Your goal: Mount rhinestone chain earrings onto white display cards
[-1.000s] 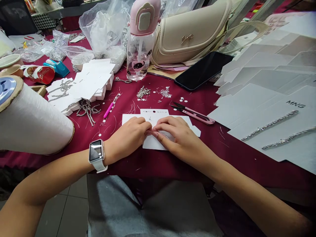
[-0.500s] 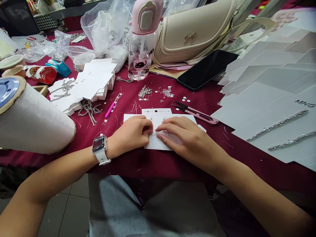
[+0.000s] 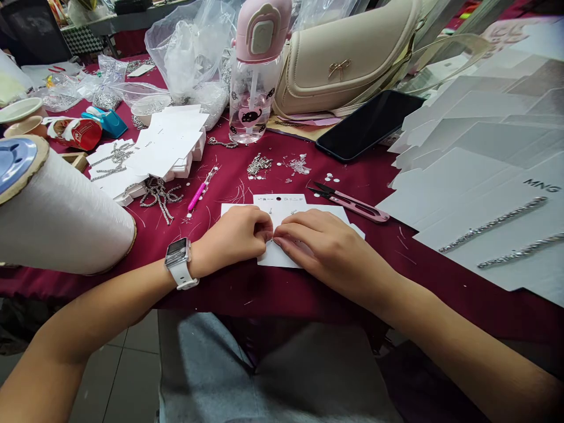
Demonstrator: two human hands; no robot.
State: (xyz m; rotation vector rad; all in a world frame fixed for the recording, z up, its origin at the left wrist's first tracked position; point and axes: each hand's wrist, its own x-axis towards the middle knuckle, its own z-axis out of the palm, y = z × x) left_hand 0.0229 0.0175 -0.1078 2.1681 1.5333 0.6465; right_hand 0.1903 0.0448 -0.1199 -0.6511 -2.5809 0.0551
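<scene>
Your L hand and R hand meet at mid white jewelry card, flat on surface, both grips narrow, can't tell contents: approx. 2 metal fittings apparently set up top, mid-card work seemingly incomplete, 2 silver chain strips on MNG card, R side.

I'd call this a workshop for jewellery or trinkets, by the look of the bench. A dark red cloth covers the worktable, strewn with snipped thread ends, tangled silver chains and a little heap of metal bits. A fat white spool, pink snips and bulging plastic bags stand about. The stacked cards on the right bear sparkling strands and the letters MNG; another white card lies under the worker's hands. Beyond, there's a second table and a dark chair.
</scene>
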